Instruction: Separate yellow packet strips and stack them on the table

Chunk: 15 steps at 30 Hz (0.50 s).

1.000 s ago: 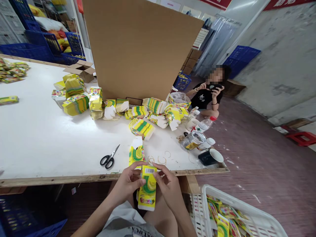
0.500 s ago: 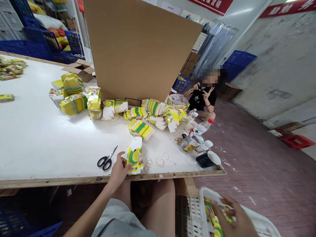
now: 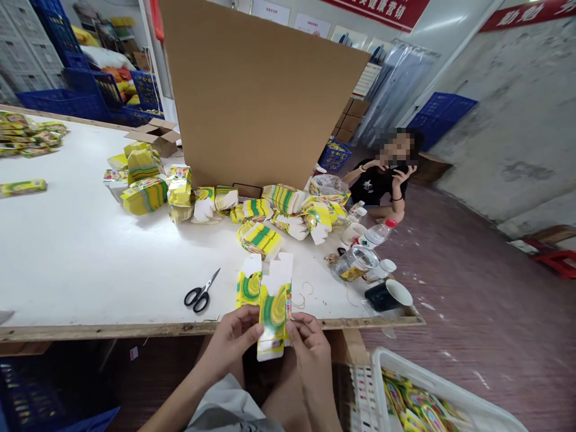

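Between my two hands is a flat yellow-and-green carton (image 3: 273, 312) with white flaps at its top, held at the table's front edge. My left hand (image 3: 238, 339) pinches its left side, thumb on the front. On the right side, my right hand (image 3: 310, 345) grips it with thumb and fingers. Just behind lies another yellow-green carton (image 3: 248, 282) on the table, partly covered. Black-handled scissors (image 3: 201, 292) rest to the left, and thin rubber bands (image 3: 302, 295) lie to the right.
Bundles of flat cartons (image 3: 261, 239) line the table before a large cardboard sheet (image 3: 265, 96). Bottles, a clear jar (image 3: 355, 263) and a dark mug (image 3: 387, 296) stand at the right edge. A white basket (image 3: 382, 384) of packets is at lower right. A person (image 3: 378, 186) sits beyond.
My right hand has come up from the white basket to the carton in front of me. My left hand has left the table carton and now holds this one too.
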### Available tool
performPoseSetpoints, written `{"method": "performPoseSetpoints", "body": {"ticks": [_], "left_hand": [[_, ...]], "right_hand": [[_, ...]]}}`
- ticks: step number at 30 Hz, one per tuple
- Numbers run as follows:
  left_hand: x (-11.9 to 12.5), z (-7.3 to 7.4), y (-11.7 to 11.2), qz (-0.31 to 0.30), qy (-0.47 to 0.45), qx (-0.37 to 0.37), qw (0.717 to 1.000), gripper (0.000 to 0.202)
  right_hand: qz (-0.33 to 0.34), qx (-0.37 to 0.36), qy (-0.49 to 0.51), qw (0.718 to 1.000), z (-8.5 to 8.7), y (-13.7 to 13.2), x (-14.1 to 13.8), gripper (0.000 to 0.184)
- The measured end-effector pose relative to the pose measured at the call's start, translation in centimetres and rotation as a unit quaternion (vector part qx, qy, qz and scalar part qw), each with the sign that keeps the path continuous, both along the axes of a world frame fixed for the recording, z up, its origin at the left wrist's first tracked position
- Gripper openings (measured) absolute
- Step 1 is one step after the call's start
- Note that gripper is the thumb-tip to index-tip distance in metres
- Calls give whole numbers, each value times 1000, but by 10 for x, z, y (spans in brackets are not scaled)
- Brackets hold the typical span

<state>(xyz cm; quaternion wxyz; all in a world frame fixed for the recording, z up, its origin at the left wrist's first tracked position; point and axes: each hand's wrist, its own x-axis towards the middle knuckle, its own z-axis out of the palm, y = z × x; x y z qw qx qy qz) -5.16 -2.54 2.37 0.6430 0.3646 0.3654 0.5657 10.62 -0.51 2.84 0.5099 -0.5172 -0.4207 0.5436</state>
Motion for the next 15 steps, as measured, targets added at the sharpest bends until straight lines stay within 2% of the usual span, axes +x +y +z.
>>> {"method": "performPoseSetpoints", "body": {"ticks": [4, 7, 10, 15], "left_hand": [[4, -4, 0, -38, -132, -49, 989, 44], [9, -6, 1, -62, -172, -71, 981, 42], [14, -6, 3, -34, -137, -72, 987, 38], [20, -12, 8, 58, -26, -85, 994, 41]], "right_hand": [[46, -21, 32, 998, -4, -7, 6, 31], [52, -14, 39, 998, -3, -12, 5, 28], [55, -8, 10, 998, -2, -15, 1, 30], [52, -32, -46, 997, -10, -18, -5, 31]]}}
